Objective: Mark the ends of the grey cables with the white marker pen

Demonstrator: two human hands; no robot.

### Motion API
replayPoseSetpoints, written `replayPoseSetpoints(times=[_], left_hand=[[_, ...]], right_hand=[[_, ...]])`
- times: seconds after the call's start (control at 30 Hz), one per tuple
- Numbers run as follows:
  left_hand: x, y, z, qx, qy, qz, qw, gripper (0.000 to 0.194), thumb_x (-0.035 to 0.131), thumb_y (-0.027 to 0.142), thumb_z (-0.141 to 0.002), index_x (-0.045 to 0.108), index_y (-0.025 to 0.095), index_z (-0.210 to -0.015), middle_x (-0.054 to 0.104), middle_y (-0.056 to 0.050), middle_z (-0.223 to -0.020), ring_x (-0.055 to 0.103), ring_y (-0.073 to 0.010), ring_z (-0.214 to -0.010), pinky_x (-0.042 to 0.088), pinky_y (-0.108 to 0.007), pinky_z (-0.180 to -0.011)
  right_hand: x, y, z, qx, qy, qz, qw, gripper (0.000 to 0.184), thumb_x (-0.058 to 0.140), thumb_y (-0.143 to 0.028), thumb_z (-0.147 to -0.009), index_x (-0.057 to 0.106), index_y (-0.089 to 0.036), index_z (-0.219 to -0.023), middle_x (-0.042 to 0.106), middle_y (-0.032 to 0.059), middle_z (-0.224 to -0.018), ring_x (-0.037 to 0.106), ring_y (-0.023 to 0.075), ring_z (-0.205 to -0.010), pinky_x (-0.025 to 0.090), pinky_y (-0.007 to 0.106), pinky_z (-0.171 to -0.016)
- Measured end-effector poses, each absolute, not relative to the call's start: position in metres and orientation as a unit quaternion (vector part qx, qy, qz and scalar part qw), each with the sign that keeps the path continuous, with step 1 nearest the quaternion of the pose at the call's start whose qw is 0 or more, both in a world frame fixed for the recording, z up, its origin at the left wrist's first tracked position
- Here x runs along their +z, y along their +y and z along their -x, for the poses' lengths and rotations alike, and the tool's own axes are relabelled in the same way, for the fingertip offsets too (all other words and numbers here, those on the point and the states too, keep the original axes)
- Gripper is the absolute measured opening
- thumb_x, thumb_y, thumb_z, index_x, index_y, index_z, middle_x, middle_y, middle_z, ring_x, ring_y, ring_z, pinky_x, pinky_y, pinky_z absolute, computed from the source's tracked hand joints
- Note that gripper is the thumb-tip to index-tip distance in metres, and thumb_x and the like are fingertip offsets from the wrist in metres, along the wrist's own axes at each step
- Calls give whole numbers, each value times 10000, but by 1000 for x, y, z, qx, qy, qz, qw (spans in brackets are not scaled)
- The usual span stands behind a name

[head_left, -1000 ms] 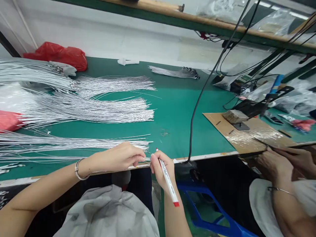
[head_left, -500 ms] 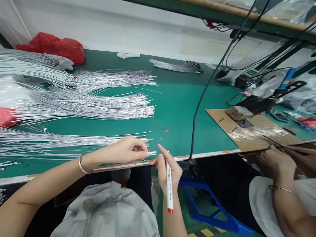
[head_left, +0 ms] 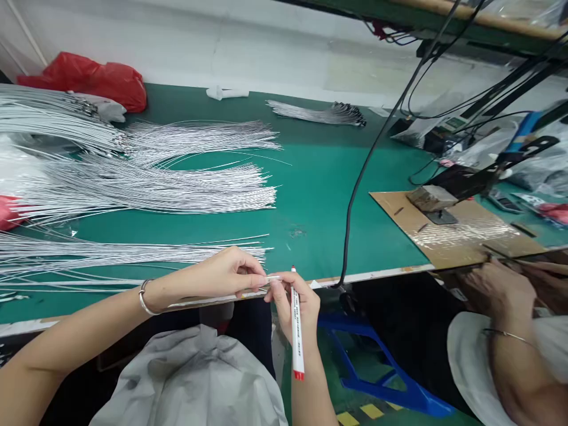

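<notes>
My left hand [head_left: 244,275], with a silver bangle at the wrist, is closed at the table's front edge. It pinches thin white wires [head_left: 274,277], whose ends stick out past the fingertips. Directly beside it, my right hand [head_left: 296,302] has thumb and forefinger closed on those wire ends. A white marker pen [head_left: 297,340] with red ends also sits in my right hand, held between the fingers and slanting down along the palm. Left of my hands, a row of long pale wires [head_left: 177,253] lies along the green table [head_left: 319,195].
More wire bundles [head_left: 204,189] lie behind, with a short black-tipped bundle [head_left: 319,113] near the wall. A black cable [head_left: 355,195] hangs down to the table edge. On the right, a co-worker's hands [head_left: 501,287] work by a cardboard sheet [head_left: 444,248] bearing a block [head_left: 431,198].
My right hand has moved slightly left and its raised forefinger has come down onto the wire ends beside my left fingertips. The marker pen has shifted left with it. My left hand has barely moved.
</notes>
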State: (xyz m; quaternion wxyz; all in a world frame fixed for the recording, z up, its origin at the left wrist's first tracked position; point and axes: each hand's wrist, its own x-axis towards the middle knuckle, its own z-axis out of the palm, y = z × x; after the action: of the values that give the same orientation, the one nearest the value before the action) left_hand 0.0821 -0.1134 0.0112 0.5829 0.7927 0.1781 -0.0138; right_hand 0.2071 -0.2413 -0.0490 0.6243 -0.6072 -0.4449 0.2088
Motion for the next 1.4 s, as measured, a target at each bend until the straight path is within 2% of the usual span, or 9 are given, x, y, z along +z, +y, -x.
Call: replayPoseSetpoints(times=[0.23, 0.33, 0.63, 0.8, 0.9, 1.13, 1.23, 1.33, 1.4], left_hand=[[31, -120, -82, 13, 114, -893, 435, 262, 445, 247, -922, 672, 150, -836, 590, 8, -625, 467, -73, -517, 298, -184, -505], [33, -121, -83, 29, 104, -922, 371, 258, 444, 232, -930, 677, 153, -852, 616, 6, -645, 488, -79, -550, 301, -195, -549], [37, -122, -79, 26, 75, -943, 325, 280, 418, 262, -948, 656, 168, -834, 627, 4, -690, 527, -99, -631, 318, -218, -618], [39, -119, -77, 9, 114, -908, 402, 338, 408, 259, -933, 574, 150, -659, 538, 26, -541, 434, -71, -475, 275, -209, -488], [40, -116, -75, -14, 146, -880, 452, 364, 396, 342, -935, 581, 150, -687, 568, 13, -584, 476, -76, -488, 300, -193, -470], [36, -115, -74, -16, 182, -837, 516, 375, 431, 424, -905, 663, 148, -802, 603, -10, -643, 461, -82, -492, 285, -188, -428], [35, -121, -73, -2, 198, -816, 543, 355, 456, 430, -890, 648, 144, -801, 611, -7, -652, 471, -76, -502, 302, -181, -446], [36, -124, -73, 4, 199, -805, 558, 317, 490, 413, -876, 647, 143, -822, 619, -8, -659, 518, -83, -546, 339, -177, -489], [36, -124, -73, 4, 198, -808, 554, 288, 507, 389, -868, 651, 143, -829, 602, -3, -622, 519, -85, -553, 341, -175, -496]], right_hand=[[-55, -236, -212, 252, -433, 566, 655, 85, 561, -266, -839, 593, -190, -821, 568, -47, -483, 518, 100, -419, 414, 203, -444], [-55, -236, -212, 242, -448, 580, 636, 189, 532, -290, -856, 545, -190, -697, 546, -42, -469, 479, 94, -418, 379, 204, -445], [-45, -234, -209, 284, -437, 587, 620, 379, 480, -357, -886, 413, -196, -550, 443, -66, -408, 391, 71, -394, 402, 221, -530], [-48, -237, -208, 231, -445, 585, 638, 153, 518, -310, -859, 604, -186, -836, 562, -43, -489, 525, 106, -430, 419, 211, -460], [-51, -241, -203, 162, -447, 601, 643, 254, 500, -254, -868, 625, -193, -1080, 633, -22, -567, 590, 122, -509, 481, 232, -536], [-61, -244, -185, 58, -508, 608, 608, 444, 457, -131, -868, 497, -169, -1308, 674, -8, -597, 613, 115, -502, 518, 235, -600], [-62, -250, -187, 34, -516, 633, 576, 388, 500, -161, -851, 565, -145, -1233, 697, 15, -647, 625, 116, -525, 522, 254, -708], [-63, -250, -198, 66, -474, 660, 579, 260, 530, -254, -850, 626, -140, -1063, 658, 0, -582, 604, 123, -502, 496, 217, -567], [-60, -247, -203, 106, -488, 640, 584, 156, 552, -298, -837, 613, -172, -767, 562, -42, -470, 514, 98, -402, 426, 197, -449]])
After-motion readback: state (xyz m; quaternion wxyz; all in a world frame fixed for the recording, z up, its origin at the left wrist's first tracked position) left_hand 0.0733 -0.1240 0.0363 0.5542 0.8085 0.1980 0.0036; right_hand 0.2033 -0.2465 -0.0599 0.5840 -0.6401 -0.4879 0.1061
